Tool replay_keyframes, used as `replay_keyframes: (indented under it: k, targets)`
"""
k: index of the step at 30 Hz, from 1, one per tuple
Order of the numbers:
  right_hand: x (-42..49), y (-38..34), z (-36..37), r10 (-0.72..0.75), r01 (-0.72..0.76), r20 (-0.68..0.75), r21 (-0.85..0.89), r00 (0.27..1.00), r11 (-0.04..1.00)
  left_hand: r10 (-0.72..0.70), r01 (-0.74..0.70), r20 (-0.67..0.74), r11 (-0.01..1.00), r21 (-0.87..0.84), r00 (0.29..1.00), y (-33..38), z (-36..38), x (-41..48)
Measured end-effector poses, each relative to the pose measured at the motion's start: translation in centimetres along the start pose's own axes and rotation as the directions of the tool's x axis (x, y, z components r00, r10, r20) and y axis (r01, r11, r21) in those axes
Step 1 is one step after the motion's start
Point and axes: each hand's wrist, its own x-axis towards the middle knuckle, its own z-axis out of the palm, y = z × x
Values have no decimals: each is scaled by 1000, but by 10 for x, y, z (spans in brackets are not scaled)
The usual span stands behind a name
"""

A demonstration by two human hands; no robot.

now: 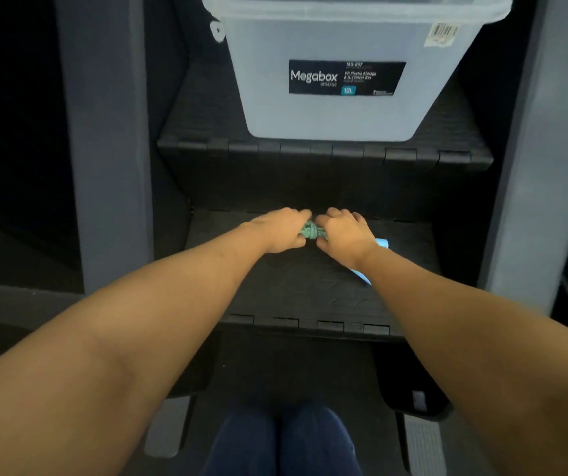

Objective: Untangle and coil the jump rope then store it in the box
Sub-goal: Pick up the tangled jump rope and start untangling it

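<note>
A bunched green jump rope point(312, 231) lies on the lower black step, pinched between both hands. My left hand point(280, 230) grips its left side and my right hand point(342, 233) grips its right side. A light blue handle point(361, 274) of the rope pokes out below my right wrist, and another blue end point(382, 242) shows just right of that hand. Most of the rope is hidden by my fingers. The clear plastic box point(341, 111) with a dark Megabox label stands on the upper step, straight behind the hands, its top open.
Two black textured steps point(296, 290) are stacked in front of me, flanked by grey upright posts point(103, 142) on the left and right. My legs in dark trousers point(282, 441) are at the bottom. Dark space lies to both sides.
</note>
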Motion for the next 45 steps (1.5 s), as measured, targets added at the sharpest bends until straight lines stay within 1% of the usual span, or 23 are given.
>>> replay_keyframes:
  k: [3,6,8,11,14,16,17,20,22,23,24,26,27,29,32,34,36,37,39,40,42,44,45]
  targets:
    - [-19,-11,-47,1,-1,2,27,1000,1000,25,-26,-26,999,-33,999,12,-38,-27]
    - [-41,-25,-106,-14,15,-5,53,1000,998,40,-40,-86,999,2,996,30,-83,-60]
    - [-59,-37,-147,-29,33,-54,69,998,997,29,-29,-159,1000,3,987,42,-115,-81]
    - [-88,-56,-206,-23,32,-160,53,987,998,-27,21,-244,999,-25,970,58,-166,-115]
    - [-120,-75,-254,10,25,-253,137,967,990,-62,53,-310,998,-38,949,76,-211,-154]
    - [-142,-85,-282,12,48,-293,196,956,980,-81,44,-322,992,-119,943,89,-235,-180]
    - [-153,-90,-295,2,66,-309,210,951,976,-87,30,-305,982,-187,948,94,-245,-192]
    - [-183,-102,-329,-37,126,-384,209,923,970,-89,-17,-247,916,-400,965,111,-272,-227]
    - [-203,-110,-349,-32,140,-402,242,915,960,-89,-54,-290,891,-450,953,125,-288,-250]
    - [-214,-114,-358,-9,136,-380,308,925,942,-78,-76,-328,899,-432,941,133,-294,-262]
    - [-226,-118,-367,17,135,-343,412,939,901,-68,-88,-363,914,-396,929,141,-300,-274]
    - [-252,-128,-381,39,151,-274,636,961,757,-54,-102,-410,931,-350,910,158,-305,-299]
    - [-265,-134,-387,39,157,-248,717,968,679,-54,-112,-433,930,-350,900,165,-306,-311]
    - [-290,-143,-395,27,154,-206,809,978,567,-63,-118,-472,931,-344,879,180,-305,-334]
    - [-323,-148,-397,15,153,-185,856,983,494,-98,-98,-498,930,-353,862,200,-298,-365]
    - [-343,-149,-396,-9,172,-187,884,982,435,-153,-62,-514,924,-377,844,209,-292,-380]
    - [-362,-152,-397,-19,197,-206,901,978,387,-215,-40,-543,908,-418,812,218,-287,-395]
    - [-372,-155,-397,-19,211,-219,907,975,366,-227,-43,-554,901,-431,801,224,-284,-403]
    - [-386,-161,-394,3,229,-246,908,969,349,-206,-103,-551,872,-478,809,235,-280,-418]
    - [-391,-163,-393,22,241,-267,898,963,368,-186,-157,-544,838,-523,818,240,-280,-425]
    - [-398,-165,-392,63,254,-306,875,950,413,-153,-231,-480,727,-647,864,249,-283,-435]
    - [-404,-165,-395,84,260,-315,883,945,391,-140,-254,-422,619,-743,896,253,-288,-440]
    - [-408,-165,-397,81,259,-307,897,948,359,-135,-262,-415,594,-760,900,254,-289,-440]
